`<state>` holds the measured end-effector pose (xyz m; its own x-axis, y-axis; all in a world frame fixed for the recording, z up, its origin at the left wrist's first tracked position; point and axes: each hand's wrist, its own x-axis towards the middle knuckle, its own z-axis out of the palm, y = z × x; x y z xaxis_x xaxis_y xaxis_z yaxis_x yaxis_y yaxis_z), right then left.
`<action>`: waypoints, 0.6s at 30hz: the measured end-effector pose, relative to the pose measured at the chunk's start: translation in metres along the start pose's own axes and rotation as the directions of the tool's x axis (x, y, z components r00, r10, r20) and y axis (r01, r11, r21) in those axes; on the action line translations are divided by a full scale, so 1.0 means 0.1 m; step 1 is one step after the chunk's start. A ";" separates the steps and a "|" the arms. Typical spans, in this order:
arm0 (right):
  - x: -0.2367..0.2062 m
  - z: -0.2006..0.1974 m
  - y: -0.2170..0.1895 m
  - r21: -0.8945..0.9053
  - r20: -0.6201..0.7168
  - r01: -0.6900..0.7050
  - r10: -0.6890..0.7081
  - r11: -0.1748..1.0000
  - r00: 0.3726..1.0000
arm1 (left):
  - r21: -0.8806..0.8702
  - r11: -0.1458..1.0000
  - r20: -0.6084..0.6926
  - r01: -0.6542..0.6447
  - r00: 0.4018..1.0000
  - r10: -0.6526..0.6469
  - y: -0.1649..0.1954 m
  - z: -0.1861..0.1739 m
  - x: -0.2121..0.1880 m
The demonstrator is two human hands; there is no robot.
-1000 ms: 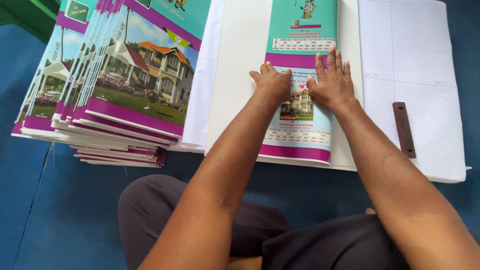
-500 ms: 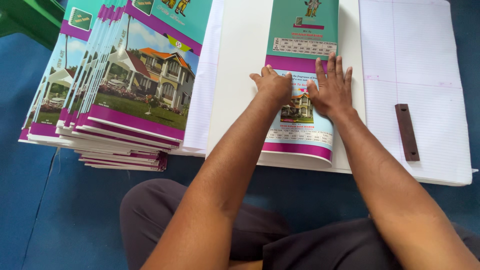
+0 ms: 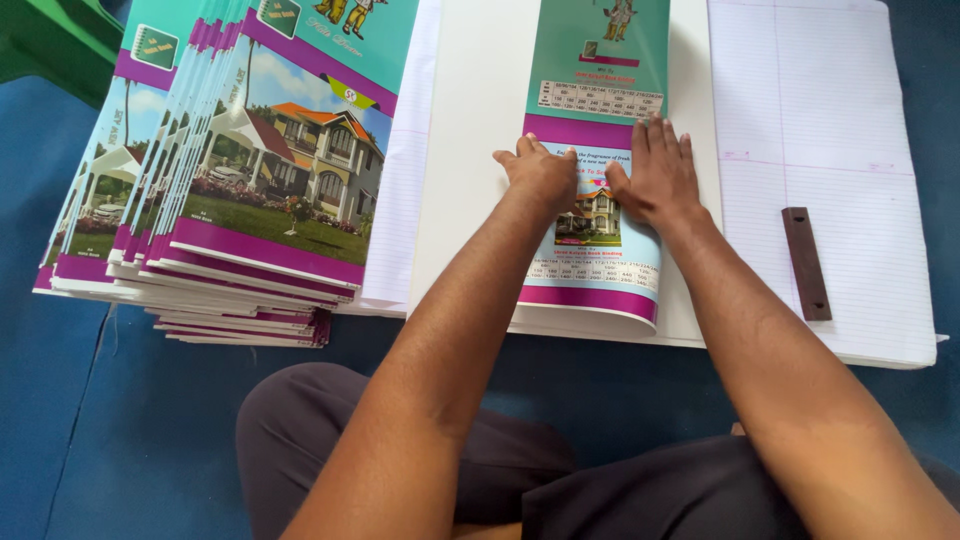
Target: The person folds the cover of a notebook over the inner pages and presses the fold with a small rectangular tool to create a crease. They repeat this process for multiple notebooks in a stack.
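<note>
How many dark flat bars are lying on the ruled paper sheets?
1. The dark flat bar lies on the ruled paper, to the right of the right hand. Others may be hidden outside the view.

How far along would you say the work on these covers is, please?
Done: a fanned stack of covers lies to the left. In hand: the left hand and right hand press flat a folded cover. Left: lined sheets lie bare, with a dark strip on them.
</note>
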<state>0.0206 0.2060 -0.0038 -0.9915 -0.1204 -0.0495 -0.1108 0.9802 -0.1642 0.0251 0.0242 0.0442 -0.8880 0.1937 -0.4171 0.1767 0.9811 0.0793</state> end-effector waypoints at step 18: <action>0.23 -0.58 0.23 0.214 0.105 -0.030 0.008 0.976 0.994 | -0.008 1.000 0.007 -0.005 1.000 0.005 0.01 -0.01 0.01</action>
<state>-0.0085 0.2349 0.0488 -0.9796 -0.1288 -0.1540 -0.0639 0.9271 -0.3693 0.0241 0.0256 0.0452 -0.8842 0.1987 -0.4228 0.1776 0.9801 0.0890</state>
